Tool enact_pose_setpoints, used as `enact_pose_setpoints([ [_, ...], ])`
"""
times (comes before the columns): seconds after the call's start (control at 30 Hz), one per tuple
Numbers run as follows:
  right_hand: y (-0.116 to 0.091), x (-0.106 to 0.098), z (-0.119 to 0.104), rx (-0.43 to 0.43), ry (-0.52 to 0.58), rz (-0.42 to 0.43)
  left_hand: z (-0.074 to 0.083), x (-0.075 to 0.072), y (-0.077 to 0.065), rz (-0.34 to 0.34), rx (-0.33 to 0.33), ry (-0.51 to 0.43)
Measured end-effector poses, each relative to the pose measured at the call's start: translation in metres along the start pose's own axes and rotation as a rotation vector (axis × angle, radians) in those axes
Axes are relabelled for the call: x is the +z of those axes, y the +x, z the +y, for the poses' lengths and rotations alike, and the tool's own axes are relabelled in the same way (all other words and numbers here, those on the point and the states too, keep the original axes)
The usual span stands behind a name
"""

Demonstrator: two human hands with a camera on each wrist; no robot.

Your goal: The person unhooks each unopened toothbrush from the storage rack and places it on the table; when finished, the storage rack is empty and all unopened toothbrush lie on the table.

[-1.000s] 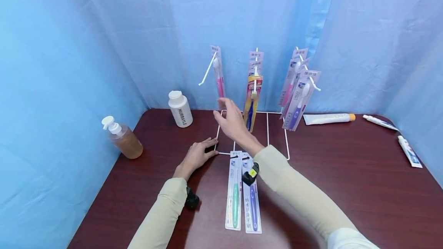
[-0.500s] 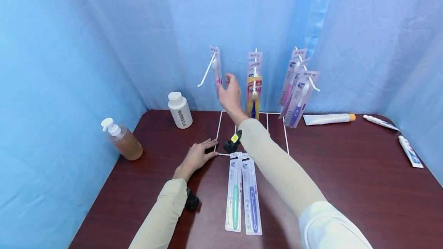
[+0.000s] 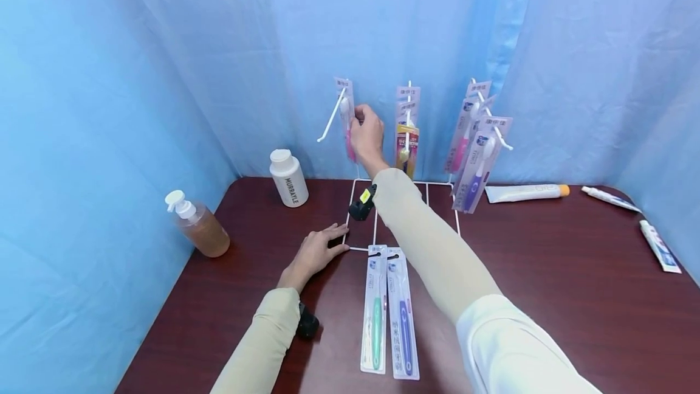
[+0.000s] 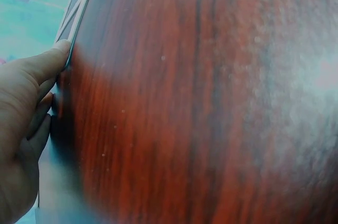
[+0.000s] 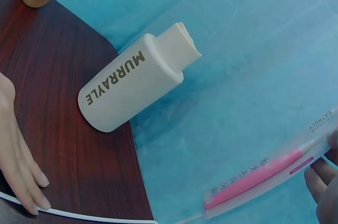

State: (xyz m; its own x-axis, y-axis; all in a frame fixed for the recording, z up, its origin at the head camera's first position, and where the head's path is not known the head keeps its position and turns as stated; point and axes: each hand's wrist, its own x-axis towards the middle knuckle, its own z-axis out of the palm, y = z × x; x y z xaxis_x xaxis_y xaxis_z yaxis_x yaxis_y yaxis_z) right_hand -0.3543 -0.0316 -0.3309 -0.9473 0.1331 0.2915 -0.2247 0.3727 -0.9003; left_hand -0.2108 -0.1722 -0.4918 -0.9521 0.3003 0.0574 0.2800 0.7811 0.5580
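My right hand (image 3: 367,134) is raised at the left hook (image 3: 330,117) of a white wire display rack (image 3: 358,249). Its thumb and fingers pinch the edge of a packaged pink toothbrush (image 5: 259,176), which hangs on that hook. My left hand (image 3: 313,255) lies low on the table, fingers extended, thumb and fingertips touching the front left corner of the rack's base. Two more packaged toothbrushes, one green (image 3: 376,327) and one purple (image 3: 405,333), lie side by side in front of the rack. In the left wrist view the thumb (image 4: 62,47) meets the white wire.
Several packaged toothbrushes hang from the middle hook (image 3: 409,108) and the right hook (image 3: 504,140). A white bottle (image 3: 290,181) and a pump bottle (image 3: 205,230) stand at left. Toothpaste tubes, including an orange-capped one (image 3: 519,193), lie at right. Blue curtains (image 3: 246,65) surround the table.
My right hand has risen from low in front of the rack to the left hook, and its fingers have closed on the pink toothbrush's package. The left hand stays at the base.
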Motion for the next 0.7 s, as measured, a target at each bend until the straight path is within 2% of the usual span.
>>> enact_pose_setpoints([
  [0.17, -0.006, -0.004, 0.001, -0.032, -0.03, 0.007, 0.001, 0.001, 0.0, 0.005, 0.001, -0.001],
  [0.37, -0.017, -0.013, -0.002, -0.132, -0.101, -0.002, 0.002, 0.001, 0.003, 0.02, 0.023, 0.008],
  [0.5, -0.027, -0.023, -0.011, -0.175, -0.167, -0.033, 0.001, 0.0, 0.005, 0.017, 0.025, 0.003],
  [0.7, -0.047, -0.039, -0.029, -0.182, -0.295, -0.123, -0.002, -0.003, 0.005, 0.016, 0.008, 0.01],
])
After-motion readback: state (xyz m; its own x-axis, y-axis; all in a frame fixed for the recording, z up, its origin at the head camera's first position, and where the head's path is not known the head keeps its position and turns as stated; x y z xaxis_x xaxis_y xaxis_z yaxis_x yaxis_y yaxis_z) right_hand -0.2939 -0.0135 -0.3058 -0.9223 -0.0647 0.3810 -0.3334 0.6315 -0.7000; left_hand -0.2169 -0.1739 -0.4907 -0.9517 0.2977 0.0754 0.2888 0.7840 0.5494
